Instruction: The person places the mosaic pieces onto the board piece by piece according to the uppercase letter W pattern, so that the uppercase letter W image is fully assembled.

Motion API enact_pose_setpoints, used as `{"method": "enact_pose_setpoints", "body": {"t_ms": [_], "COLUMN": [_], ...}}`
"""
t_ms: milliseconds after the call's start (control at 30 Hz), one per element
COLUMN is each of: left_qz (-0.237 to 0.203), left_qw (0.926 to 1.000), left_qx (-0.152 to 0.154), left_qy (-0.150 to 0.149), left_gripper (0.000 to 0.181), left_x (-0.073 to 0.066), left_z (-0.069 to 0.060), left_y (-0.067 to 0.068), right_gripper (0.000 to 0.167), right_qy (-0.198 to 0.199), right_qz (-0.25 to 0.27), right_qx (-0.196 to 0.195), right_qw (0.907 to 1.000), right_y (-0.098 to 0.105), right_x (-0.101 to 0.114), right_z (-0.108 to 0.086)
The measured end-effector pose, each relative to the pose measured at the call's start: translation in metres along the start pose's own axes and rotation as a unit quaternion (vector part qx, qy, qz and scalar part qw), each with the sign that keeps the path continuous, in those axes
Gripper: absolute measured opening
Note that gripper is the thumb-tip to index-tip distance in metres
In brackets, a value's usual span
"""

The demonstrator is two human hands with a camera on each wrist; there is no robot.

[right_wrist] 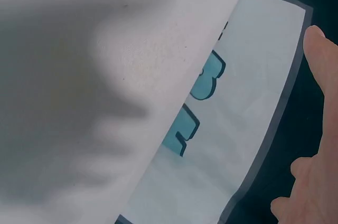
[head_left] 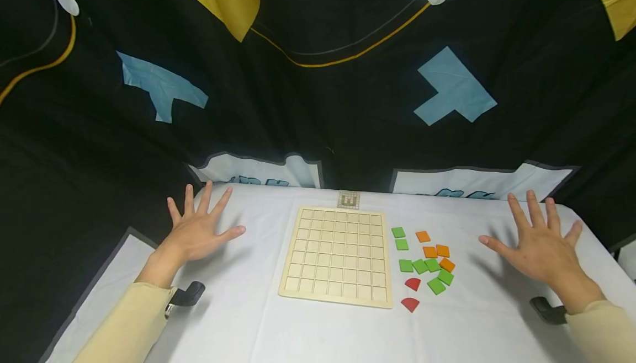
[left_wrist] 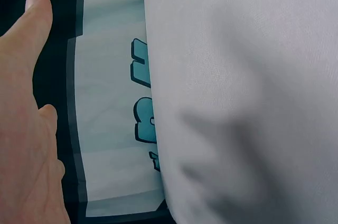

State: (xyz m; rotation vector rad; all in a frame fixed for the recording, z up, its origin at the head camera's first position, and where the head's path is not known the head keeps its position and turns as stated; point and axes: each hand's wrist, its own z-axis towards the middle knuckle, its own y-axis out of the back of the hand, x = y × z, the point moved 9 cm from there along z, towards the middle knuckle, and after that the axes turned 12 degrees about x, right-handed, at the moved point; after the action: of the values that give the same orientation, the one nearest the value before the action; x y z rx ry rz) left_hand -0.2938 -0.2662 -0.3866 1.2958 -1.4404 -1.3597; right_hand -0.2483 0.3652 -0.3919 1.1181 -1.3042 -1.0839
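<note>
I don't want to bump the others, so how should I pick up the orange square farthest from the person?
I'd pinch the orange square by its left and right edges, coming from above with the right hand, which is nearer. It lies flat, so its edges seem best, and white cloth shows on both those sides.

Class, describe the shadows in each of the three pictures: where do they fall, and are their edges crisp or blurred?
Head view: soft shadows fall inward from the bare left hand and bare right hand across the white rectangular table; left wrist view: a blurred shadow, darkest lower right; right wrist view: a broad, soft-edged shadow over the left side.
</note>
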Motion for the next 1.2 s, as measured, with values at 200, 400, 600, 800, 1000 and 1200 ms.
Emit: {"method": "enact_pose_setpoints", "body": {"t_ms": [200, 400, 600, 800, 1000, 1200], "left_qz": [-0.006, -0.003, -0.017, -0.024, -0.053, -0.082], "left_qw": [1.0000, 0.9999, 0.9995, 0.9989, 0.9968, 0.9933], "left_qx": [-0.001, 0.001, 0.008, 0.016, 0.016, 0.016], "left_qy": [-0.007, -0.012, -0.024, -0.038, -0.058, -0.081], "left_gripper": [0.100, 0.099, 0.098, 0.097, 0.094, 0.090], "left_x": [-0.003, -0.007, -0.018, -0.033, -0.050, -0.069], "left_z": [0.000, -0.002, -0.003, -0.005, -0.007, -0.003], "left_y": [-0.005, -0.011, -0.020, -0.033, -0.044, -0.054], "right_gripper": [0.112, 0.113, 0.112, 0.108, 0.102, 0.090], "right_qy": [0.011, 0.028, 0.044, 0.065, 0.086, 0.132], "right_qz": [0.002, 0.005, 0.018, 0.048, 0.094, 0.136], "right_qx": [-0.003, -0.009, -0.019, -0.024, -0.023, -0.025], "right_qw": [0.9999, 0.9996, 0.9987, 0.9964, 0.9916, 0.9815], "right_y": [-0.003, -0.008, -0.014, -0.023, -0.031, -0.039], "right_x": [0.009, 0.023, 0.040, 0.061, 0.085, 0.107], "right_z": [-0.001, -0.002, -0.002, 0.001, 0.006, 0.014]}}
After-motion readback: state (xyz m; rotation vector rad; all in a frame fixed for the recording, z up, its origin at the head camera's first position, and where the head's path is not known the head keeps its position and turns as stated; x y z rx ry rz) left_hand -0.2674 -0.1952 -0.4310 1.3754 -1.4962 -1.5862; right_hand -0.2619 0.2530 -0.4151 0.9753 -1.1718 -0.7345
